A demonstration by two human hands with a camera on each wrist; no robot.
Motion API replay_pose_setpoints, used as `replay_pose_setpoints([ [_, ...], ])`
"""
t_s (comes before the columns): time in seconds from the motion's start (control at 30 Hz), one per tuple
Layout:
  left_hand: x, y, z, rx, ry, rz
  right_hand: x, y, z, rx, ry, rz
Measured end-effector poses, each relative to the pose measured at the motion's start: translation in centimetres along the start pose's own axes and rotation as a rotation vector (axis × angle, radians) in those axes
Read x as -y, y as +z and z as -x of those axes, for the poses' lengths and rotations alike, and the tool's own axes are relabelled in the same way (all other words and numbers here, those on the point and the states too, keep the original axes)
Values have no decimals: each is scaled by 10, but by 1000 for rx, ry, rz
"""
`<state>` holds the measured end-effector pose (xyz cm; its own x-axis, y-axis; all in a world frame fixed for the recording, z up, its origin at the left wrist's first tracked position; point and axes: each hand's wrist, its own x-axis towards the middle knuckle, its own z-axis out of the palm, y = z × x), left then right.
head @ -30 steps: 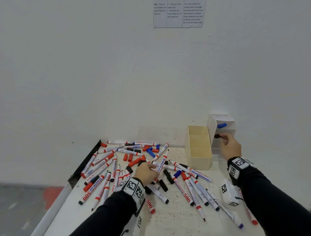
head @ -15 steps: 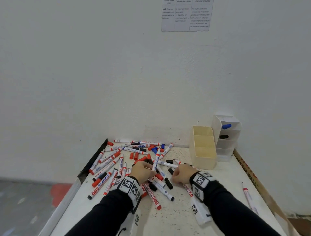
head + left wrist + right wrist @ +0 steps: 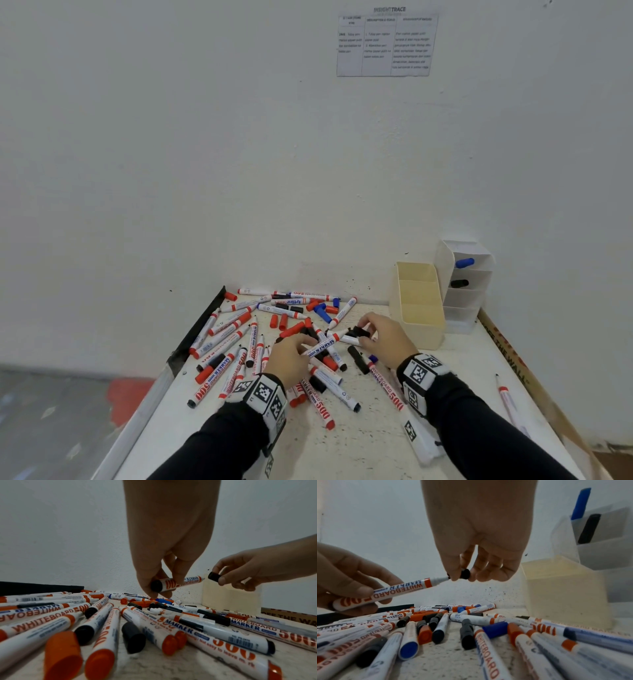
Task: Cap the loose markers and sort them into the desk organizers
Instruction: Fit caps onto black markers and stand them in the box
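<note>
My left hand (image 3: 295,353) (image 3: 164,586) grips an uncapped white whiteboard marker (image 3: 322,346) (image 3: 178,583) (image 3: 385,592) just above the pile, its tip pointing right. My right hand (image 3: 368,334) (image 3: 462,574) pinches a loose black cap (image 3: 358,332) (image 3: 214,576) (image 3: 465,574) right at that tip; the cap is not on the marker. Under both hands, many markers and loose red, black and blue caps (image 3: 284,322) lie scattered on the white table (image 3: 359,445).
A cream organizer (image 3: 416,305) stands at the back right, with a white tiered organizer (image 3: 464,287) behind it holding a blue marker (image 3: 464,263) and a black marker (image 3: 459,283). One marker (image 3: 510,404) lies alone near the right edge. A wall backs the table.
My right hand left the white organizer, where it put a black marker, came down to the pile and picked up a black cap. My left hand lifted a marker from the pile.
</note>
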<state>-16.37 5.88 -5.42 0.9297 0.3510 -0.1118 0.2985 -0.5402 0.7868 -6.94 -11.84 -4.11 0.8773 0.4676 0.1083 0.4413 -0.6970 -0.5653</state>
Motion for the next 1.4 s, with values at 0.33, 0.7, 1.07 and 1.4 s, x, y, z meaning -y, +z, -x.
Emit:
replay_pose_setpoints([
  [0.33,-10,11,9,88,46,-7,-16,-11,14,-19,-10,48],
  [0.7,-12,18,13,85,43,10,-16,-13,24,-141,77,-356],
  [1.07,-11,19,15,135,55,42,-18,-10,27,-101,111,-524],
  [1.4,-21,26,24,156,62,89,-19,-12,34,-33,125,-481],
])
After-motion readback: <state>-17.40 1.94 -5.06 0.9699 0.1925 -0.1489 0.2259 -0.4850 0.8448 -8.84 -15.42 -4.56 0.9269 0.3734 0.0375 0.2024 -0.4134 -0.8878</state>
